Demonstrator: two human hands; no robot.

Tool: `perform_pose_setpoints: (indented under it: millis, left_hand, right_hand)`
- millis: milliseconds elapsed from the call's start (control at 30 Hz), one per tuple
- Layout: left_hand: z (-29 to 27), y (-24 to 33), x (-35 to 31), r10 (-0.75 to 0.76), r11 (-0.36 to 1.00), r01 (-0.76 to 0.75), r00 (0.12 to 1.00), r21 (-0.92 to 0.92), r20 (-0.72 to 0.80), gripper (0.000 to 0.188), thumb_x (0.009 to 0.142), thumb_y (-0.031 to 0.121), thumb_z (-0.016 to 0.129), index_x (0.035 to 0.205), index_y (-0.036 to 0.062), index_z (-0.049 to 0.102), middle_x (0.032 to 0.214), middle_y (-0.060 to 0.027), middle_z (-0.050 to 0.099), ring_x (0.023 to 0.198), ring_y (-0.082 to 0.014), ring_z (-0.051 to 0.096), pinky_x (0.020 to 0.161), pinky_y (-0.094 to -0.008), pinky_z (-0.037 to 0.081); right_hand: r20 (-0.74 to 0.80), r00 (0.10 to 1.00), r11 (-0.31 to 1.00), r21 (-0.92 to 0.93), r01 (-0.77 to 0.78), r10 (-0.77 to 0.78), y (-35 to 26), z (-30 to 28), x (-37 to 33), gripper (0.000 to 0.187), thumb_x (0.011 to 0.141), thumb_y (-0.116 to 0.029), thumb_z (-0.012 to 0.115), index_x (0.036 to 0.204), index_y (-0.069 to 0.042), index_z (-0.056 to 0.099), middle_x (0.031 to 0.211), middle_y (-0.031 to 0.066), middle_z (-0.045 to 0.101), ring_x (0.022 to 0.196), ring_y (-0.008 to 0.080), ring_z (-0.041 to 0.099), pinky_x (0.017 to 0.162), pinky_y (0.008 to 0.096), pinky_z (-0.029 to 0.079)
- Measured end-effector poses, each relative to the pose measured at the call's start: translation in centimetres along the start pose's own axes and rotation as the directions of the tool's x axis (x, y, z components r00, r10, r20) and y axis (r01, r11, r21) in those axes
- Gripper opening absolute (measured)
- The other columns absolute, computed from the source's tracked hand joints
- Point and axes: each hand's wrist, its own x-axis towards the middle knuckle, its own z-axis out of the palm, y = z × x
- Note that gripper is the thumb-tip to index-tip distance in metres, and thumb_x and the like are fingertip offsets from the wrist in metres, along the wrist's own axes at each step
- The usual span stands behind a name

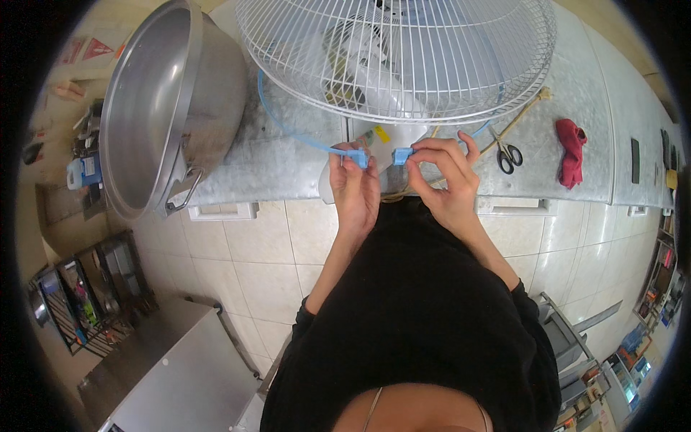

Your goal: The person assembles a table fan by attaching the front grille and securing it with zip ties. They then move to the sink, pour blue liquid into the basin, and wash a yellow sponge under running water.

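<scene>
Blue ring ends are held just above the centre of the frame, one in each of the hands, with a small gap seen between the two blocky tips. The left tip is pinched between the thumb and fingers of the left hand, and the right tip is pinched by the curled fingers of the right hand; both hands are closed on the plastic. From the left tip the thin blue band is seen curving up toward the upper left, along the rim of the white wire fan guard, which is laid on the metal table at the top centre of the frame. The right part of the band is mostly hidden behind the guard and the right hand.

A large aluminium pot is stood on its side at the upper left, on the table's edge. Black-handled scissors are laid just right of the right hand, and a red cloth is found further right, well apart from the hands. A yellowish cord is run between the guard and the scissors.
</scene>
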Motion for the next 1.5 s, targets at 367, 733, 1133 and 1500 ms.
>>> perform_pose_setpoints:
  millis: [367,733,1133,1500]
  left_hand:
    - [0.5,-1.1,-0.4,0.027,0.998,-0.025,0.999,0.054,-0.035,0.022,0.091,0.009,0.054,0.11,0.01,0.042,0.117,-0.0035,0.044,0.099,-0.0091,0.049,0.09,-0.0256,0.043]
    - [0.2,-1.4,-0.1,0.085,0.996,-0.086,0.996,0.029,0.031,0.025,0.089,0.007,0.057,0.109,0.0084,0.042,0.11,-0.003,0.045,0.097,-0.0099,0.051,0.088,-0.0239,0.044]
    - [1.7,-0.9,0.3,0.264,0.926,-0.209,0.954,0.315,-0.141,0.031,0.087,0.003,0.059,0.113,0.0025,0.042,0.106,-0.0097,0.057,0.1,-0.015,0.053,0.086,-0.0279,0.044]
    - [1.3,0.7,0.2,0.137,0.823,-0.069,0.987,0.565,-0.08,0.013,0.087,0.001,0.057,0.1,0.0025,0.055,0.104,-0.0086,0.057,0.099,-0.0158,0.054,0.088,-0.0278,0.042]
  right_hand:
    - [-0.063,0.998,0.998,-0.063,0.021,-0.025,-0.3,0.5,0.4,0.02,0.065,-0.004,0.07,0.081,-0.01,0.06,0.088,-0.0002,0.062,0.083,0.0138,0.058,0.096,0.0417,0.023]
    - [-0.087,0.996,0.997,-0.073,0.028,-0.034,-0.2,0.8,0.7,0.018,0.064,-0.005,0.071,0.079,-0.01,0.061,0.086,-0.0005,0.062,0.082,0.0133,0.058,0.096,0.0414,0.022]
    - [-0.002,0.998,0.998,-0.014,0.061,-0.061,-0.6,0.9,1.0,0.019,0.064,-0.007,0.071,0.078,-0.011,0.06,0.086,-0.0014,0.06,0.081,0.0136,0.058,0.095,0.0431,0.022]
    - [0.089,0.995,0.998,-0.034,0.045,-0.042,-0.1,0.8,0.9,0.018,0.068,-0.009,0.074,0.083,-0.01,0.064,0.091,-0.0007,0.062,0.085,0.0147,0.058,0.093,0.0399,0.027]
